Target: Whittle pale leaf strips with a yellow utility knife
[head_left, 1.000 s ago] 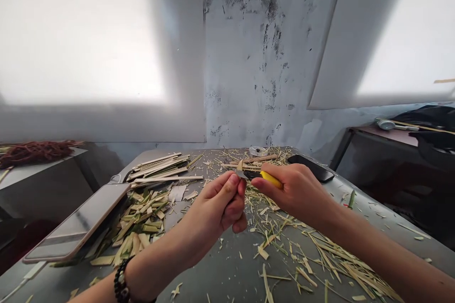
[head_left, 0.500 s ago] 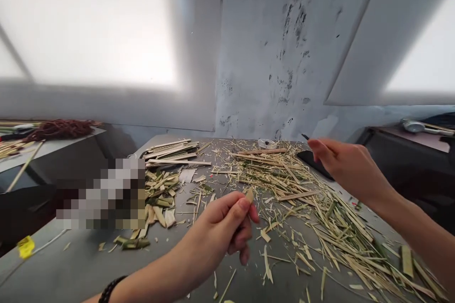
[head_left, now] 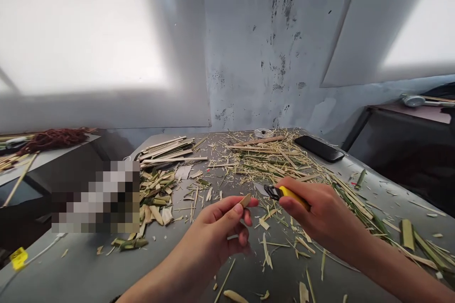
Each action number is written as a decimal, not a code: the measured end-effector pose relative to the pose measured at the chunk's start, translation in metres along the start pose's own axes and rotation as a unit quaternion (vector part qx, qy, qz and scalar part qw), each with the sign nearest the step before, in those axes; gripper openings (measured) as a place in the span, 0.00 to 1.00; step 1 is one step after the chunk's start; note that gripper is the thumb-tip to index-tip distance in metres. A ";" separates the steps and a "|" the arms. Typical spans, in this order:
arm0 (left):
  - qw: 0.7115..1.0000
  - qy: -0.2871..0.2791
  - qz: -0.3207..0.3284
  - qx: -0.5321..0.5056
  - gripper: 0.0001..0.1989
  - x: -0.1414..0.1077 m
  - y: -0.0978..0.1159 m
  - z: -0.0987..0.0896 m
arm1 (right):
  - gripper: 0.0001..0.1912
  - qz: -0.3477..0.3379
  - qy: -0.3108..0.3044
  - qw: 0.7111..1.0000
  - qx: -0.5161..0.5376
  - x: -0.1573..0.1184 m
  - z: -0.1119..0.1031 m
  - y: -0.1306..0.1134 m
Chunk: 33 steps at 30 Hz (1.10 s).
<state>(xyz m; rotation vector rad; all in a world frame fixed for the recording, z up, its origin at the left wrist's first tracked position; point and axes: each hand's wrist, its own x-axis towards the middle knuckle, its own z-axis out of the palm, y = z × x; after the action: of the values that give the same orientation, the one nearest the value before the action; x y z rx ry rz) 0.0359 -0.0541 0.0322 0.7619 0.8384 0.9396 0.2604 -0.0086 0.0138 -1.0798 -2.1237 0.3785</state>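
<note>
Between thumb and forefinger, my left hand (head_left: 223, 225) pinches a short pale bamboo piece (head_left: 245, 200), its tip pointing up and right. My right hand (head_left: 316, 203) is wrapped round a yellow and black utility knife (head_left: 293, 197). The knife's blade (head_left: 260, 188) is out and points left, just right of the bamboo piece and apart from it. Beneath both hands lie bamboo shavings (head_left: 267, 251) scattered over the grey table (head_left: 170, 270).
Split bamboo strips (head_left: 167, 151) are stacked at the back left, with short bamboo offcuts (head_left: 156, 199) before them. Thin bamboo slivers (head_left: 270, 163) heap up at the back middle. A black phone (head_left: 319, 148) lies at the back right. A white cable (head_left: 46, 246) crosses the left edge.
My right hand has come down and left with the knife, from above the phone to close by my left hand. The phone is now uncovered. My left hand still pinches the bamboo piece.
</note>
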 end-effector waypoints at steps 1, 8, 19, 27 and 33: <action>1.000 0.011 0.008 0.018 0.18 0.002 -0.001 -0.002 | 0.26 -0.006 -0.001 1.000 -0.021 -0.003 0.002 0.004; 0.954 0.085 0.132 0.257 0.11 0.013 -0.011 -0.015 | 0.28 0.046 -0.032 0.997 -0.049 -0.008 0.015 0.006; 0.733 0.196 0.390 0.522 0.07 -0.002 -0.010 -0.016 | 0.26 0.015 -0.068 0.997 -0.031 -0.019 0.035 -0.021; 0.769 0.164 0.383 0.485 0.08 -0.018 -0.015 -0.009 | 0.32 0.157 0.027 0.972 -0.171 0.015 -0.002 0.026; 0.960 0.079 0.160 0.216 0.11 -0.024 0.010 0.004 | 0.32 0.127 0.017 0.987 -0.100 0.025 -0.043 0.015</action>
<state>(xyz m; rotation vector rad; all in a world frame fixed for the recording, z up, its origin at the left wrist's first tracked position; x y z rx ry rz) 0.0277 -0.0725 0.0489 1.2392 1.0999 1.1296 0.2892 0.0180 0.0476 -1.4704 -2.0310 0.2652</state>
